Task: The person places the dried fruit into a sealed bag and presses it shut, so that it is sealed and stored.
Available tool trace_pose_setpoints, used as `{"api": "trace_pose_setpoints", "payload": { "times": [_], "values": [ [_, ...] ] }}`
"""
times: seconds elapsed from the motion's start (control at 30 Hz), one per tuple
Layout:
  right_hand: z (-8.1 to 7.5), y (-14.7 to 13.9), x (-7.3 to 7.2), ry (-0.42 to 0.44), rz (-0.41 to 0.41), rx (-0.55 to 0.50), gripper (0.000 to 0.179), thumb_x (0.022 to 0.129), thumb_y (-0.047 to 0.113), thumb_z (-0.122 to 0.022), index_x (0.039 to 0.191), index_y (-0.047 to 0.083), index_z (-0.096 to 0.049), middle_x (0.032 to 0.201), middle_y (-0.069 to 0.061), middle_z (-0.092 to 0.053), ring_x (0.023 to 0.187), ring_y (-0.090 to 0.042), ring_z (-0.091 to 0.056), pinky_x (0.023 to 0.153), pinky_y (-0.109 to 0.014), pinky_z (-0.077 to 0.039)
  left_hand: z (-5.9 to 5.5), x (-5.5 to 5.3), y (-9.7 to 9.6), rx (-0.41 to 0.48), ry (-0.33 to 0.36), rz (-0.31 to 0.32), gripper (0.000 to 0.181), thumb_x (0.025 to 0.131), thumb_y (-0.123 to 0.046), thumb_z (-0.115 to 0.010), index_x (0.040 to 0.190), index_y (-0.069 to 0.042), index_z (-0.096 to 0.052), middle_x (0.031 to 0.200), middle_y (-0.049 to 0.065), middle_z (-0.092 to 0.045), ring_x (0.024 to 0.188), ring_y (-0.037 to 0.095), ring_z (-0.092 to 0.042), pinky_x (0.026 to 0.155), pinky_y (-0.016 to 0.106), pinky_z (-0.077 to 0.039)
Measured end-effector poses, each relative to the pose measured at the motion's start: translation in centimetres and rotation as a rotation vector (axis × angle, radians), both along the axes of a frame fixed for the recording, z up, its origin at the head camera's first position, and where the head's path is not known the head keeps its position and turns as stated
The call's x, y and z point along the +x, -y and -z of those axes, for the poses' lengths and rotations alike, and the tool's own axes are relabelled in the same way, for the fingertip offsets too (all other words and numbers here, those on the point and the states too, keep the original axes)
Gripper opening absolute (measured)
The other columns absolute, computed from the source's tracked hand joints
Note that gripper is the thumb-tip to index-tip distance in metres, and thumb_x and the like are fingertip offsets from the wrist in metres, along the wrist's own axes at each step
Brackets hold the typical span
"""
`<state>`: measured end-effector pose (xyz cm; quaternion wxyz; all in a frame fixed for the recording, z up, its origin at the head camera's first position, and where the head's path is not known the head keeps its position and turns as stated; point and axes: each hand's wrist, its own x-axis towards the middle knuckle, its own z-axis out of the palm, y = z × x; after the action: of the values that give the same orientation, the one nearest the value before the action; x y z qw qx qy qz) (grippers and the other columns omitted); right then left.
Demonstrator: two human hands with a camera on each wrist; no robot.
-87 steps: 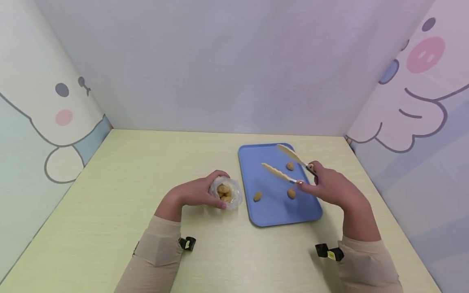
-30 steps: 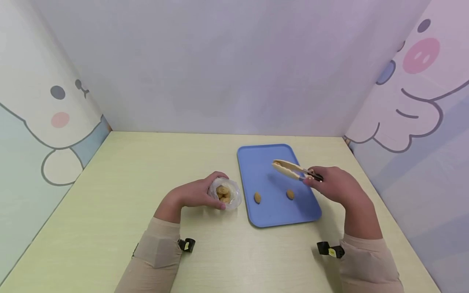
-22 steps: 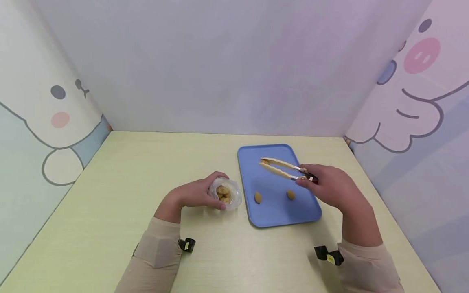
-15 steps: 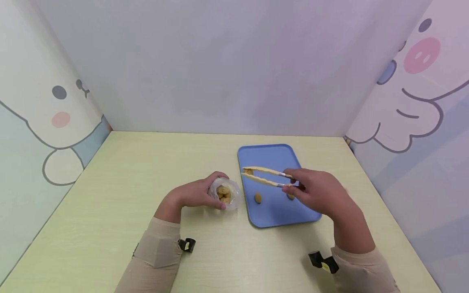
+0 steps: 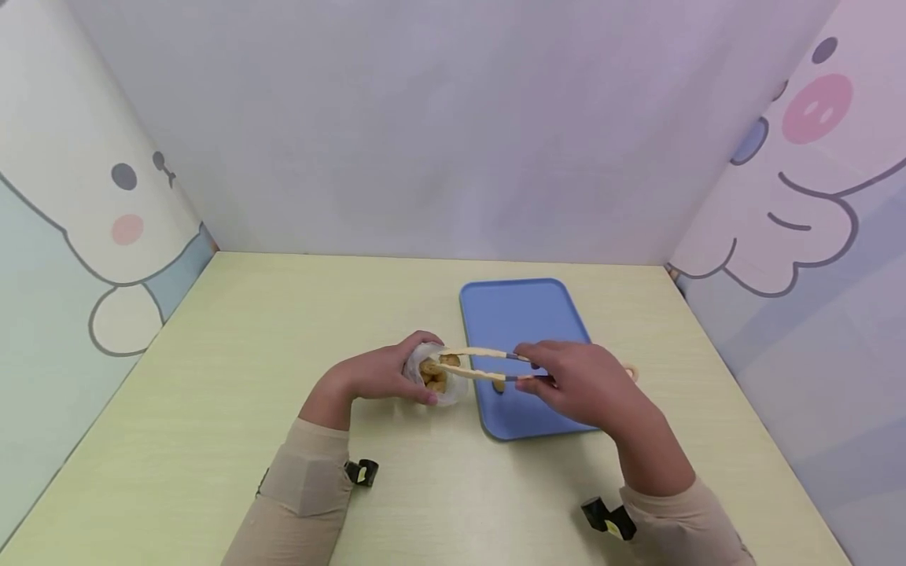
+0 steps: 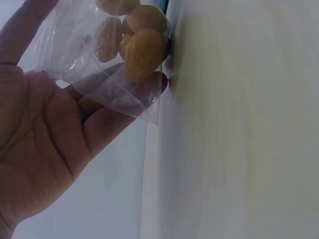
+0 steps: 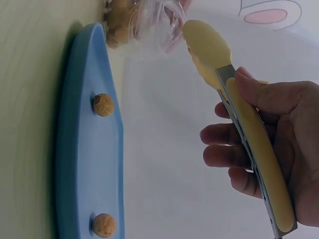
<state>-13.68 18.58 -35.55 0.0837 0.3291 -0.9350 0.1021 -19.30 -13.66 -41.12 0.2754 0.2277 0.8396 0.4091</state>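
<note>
My left hand point(image 5: 378, 371) holds a clear plastic bag point(image 5: 458, 391) upright on the table, mouth upward, with thumb and fingers round it. Several brown wrinkled nut-like pieces point(image 6: 144, 55) lie in the bag's bottom in the left wrist view. With my right hand point(image 5: 587, 385) I grip a pair of tongs point(image 7: 256, 154) with pale yellow tips and handles. The tips reach over the bag's mouth, with one brown piece point(image 5: 451, 360) between them. Two more pieces point(image 7: 103, 104) sit on the blue tray point(image 5: 524, 303); in the head view the tongs and right hand hide them partly or fully.
The blue tray lies just right of the bag, under my right forearm and the tongs. A pale yellow-green table point(image 5: 304, 306) spreads around it. Walls with cartoon animals point(image 5: 821, 110) stand at the back and both sides.
The tongs closed on a piece at the tray's far side, lifted it and carried it left to the bag's mouth. My left hand and the bag have stayed in place.
</note>
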Motion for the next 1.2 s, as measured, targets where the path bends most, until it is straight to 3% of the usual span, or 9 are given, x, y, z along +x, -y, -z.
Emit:
{"api": "trace_pose_setpoints", "payload": {
  "times": [0.5, 0.77, 1.03, 1.2],
  "values": [
    [1.1, 1.2, 0.0, -0.066, -0.041, 0.016, 0.039, 0.087, 0.043, -0.072, 0.119, 0.021, -0.067, 0.087, 0.01, -0.066, 0.065, -0.001, -0.058, 0.051, -0.02, -0.039, -0.2, 0.2, -0.1, 0.014, -0.025, 0.018, 0.075, 0.076, -0.041, -0.084, 0.133, -0.04, -0.036, 0.113, 0.002, -0.058, 0.099, 0.02, -0.058, 0.085, 0.037, -0.046],
    [1.6, 1.7, -0.1, -0.121, -0.047, 0.033, 0.035, 0.087, 0.044, -0.072, 0.114, 0.023, -0.066, 0.078, 0.013, -0.059, 0.055, 0.0, -0.043, 0.046, -0.02, -0.031, -0.3, 0.2, -0.2, 0.029, -0.02, 0.022, 0.075, 0.076, -0.038, -0.084, 0.133, -0.038, -0.036, 0.114, 0.002, -0.058, 0.101, 0.019, -0.058, 0.087, 0.037, -0.046],
    [1.7, 2.0, -0.1, -0.099, -0.032, 0.06, 0.043, 0.085, 0.045, -0.073, 0.121, 0.022, -0.065, 0.081, 0.012, -0.06, 0.056, 0.0, -0.044, 0.045, -0.02, -0.032, -0.5, 0.3, -0.2, 0.029, -0.007, 0.02, 0.075, 0.075, -0.039, -0.085, 0.132, -0.039, -0.036, 0.116, 0.001, -0.057, 0.102, 0.02, -0.057, 0.087, 0.037, -0.046],
    [1.2, 1.5, 0.0, -0.059, -0.023, 0.032, 0.048, 0.085, 0.045, -0.074, 0.125, 0.021, -0.064, 0.088, 0.01, -0.064, 0.06, 0.0, -0.052, 0.048, -0.02, -0.037, -0.4, 0.2, -0.2, 0.019, 0.001, 0.019, 0.076, 0.075, -0.041, -0.084, 0.133, -0.038, -0.036, 0.118, 0.0, -0.056, 0.104, 0.019, -0.055, 0.088, 0.038, -0.045]
  ]
}}
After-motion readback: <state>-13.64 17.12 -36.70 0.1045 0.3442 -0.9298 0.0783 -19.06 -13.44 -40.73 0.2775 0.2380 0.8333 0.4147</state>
